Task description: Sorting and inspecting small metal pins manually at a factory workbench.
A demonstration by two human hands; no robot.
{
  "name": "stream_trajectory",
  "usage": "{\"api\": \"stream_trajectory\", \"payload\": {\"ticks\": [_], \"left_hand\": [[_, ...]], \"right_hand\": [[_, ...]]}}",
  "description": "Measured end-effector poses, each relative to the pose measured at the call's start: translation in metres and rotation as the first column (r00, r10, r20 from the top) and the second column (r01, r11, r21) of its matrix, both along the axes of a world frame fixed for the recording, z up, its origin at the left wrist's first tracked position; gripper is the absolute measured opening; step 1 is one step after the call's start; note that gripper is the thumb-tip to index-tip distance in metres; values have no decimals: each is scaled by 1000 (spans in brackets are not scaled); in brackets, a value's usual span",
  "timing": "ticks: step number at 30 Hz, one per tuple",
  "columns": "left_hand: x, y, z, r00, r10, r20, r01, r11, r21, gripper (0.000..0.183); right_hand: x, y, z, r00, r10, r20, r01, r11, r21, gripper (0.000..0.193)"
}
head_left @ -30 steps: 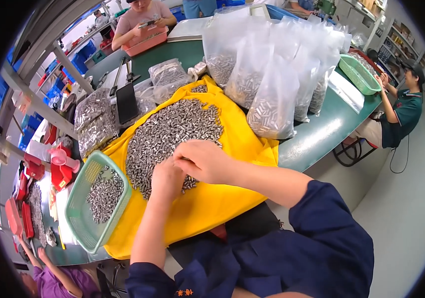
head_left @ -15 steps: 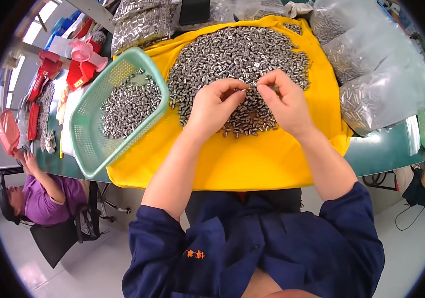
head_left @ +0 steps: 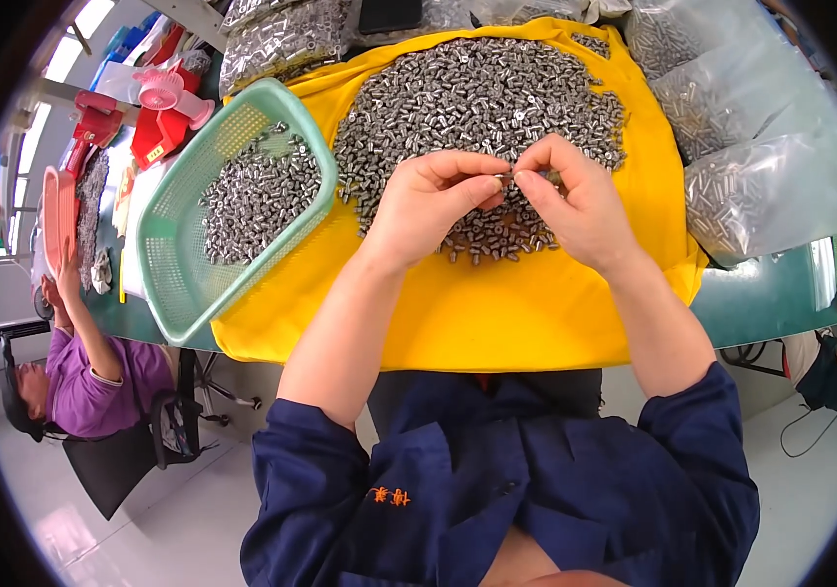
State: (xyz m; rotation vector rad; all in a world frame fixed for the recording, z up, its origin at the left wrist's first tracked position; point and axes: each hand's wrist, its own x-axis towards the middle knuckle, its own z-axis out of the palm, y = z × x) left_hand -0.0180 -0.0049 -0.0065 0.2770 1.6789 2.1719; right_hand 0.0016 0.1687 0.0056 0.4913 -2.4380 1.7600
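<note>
Over the heap of small metal cylinders (head_left: 477, 108), my left hand (head_left: 425, 201) and my right hand (head_left: 583, 210) meet fingertip to fingertip. Both are closed in a pinch, with thumb against forefinger. Between the fingertips is a small metal part (head_left: 509, 176), mostly hidden by them. The heap lies on a yellow cloth (head_left: 457, 328) spread across the table. To the left of my hands stands a green plastic basket (head_left: 166, 293), tilted in view, with many of the same metal pieces (head_left: 262, 201) on its bottom.
Clear bags of metal parts (head_left: 731, 191) line the right side; more packed bags (head_left: 281, 44) and a dark phone (head_left: 389, 14) lie at the back. A pink fan (head_left: 159, 90) stands back left. One co-worker (head_left: 110, 382) sits left, holding a red tray (head_left: 56, 220); another (head_left: 834, 367) sits right.
My hands stay together in the pinch and appear slightly further right. The view has shifted a little. The left co-worker's red tray has been raised and turned upright.
</note>
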Motion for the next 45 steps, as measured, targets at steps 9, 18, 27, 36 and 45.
{"api": "stream_trajectory", "payload": {"ticks": [9, 18, 27, 36, 45], "left_hand": [[0, 1, -1, 991, 15, -130, -30, 993, -111, 15], [5, 4, 9, 872, -40, -489, -267, 798, -541, 14], [-2, -6, -7, 999, 48, 4, -48, 998, 36, 14], [1, 0, -4, 977, -119, 175, 43, 923, 383, 12], [4, 5, -4, 999, 33, 25, -36, 991, 130, 11]], "right_hand": [[5, -6, 8, 976, 21, -216, 41, 960, 278, 7], [0, -6, -4, 946, 19, -323, 100, 932, 348, 7], [3, -3, 2, 993, -66, -96, 68, 998, 16, 7], [4, -4, 0, 995, -12, -94, 2, 994, -107, 6], [6, -1, 7, 972, 10, -234, 43, 974, 222, 4]]}}
